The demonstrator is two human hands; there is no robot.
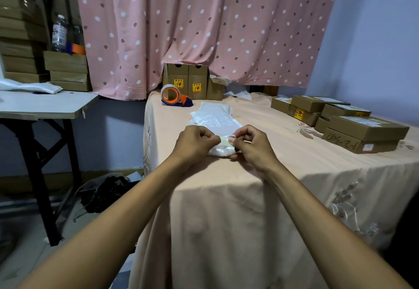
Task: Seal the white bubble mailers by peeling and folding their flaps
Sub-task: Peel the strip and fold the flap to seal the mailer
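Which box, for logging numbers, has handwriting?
The lowest, nearest box in the right stack: large marker digits cross its front; the rest show printed labels.

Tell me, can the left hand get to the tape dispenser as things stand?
Probably yes. The tape dispenser stands beyond the left hand, slightly to its left, with only bare cloth between. But that hand is pinching the mailer and would have to let go first.

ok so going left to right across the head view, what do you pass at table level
Side table → tape dispenser → white mailers → flat cardboard boxes. The upright boxes at the back overlap the middle, so they are left out.
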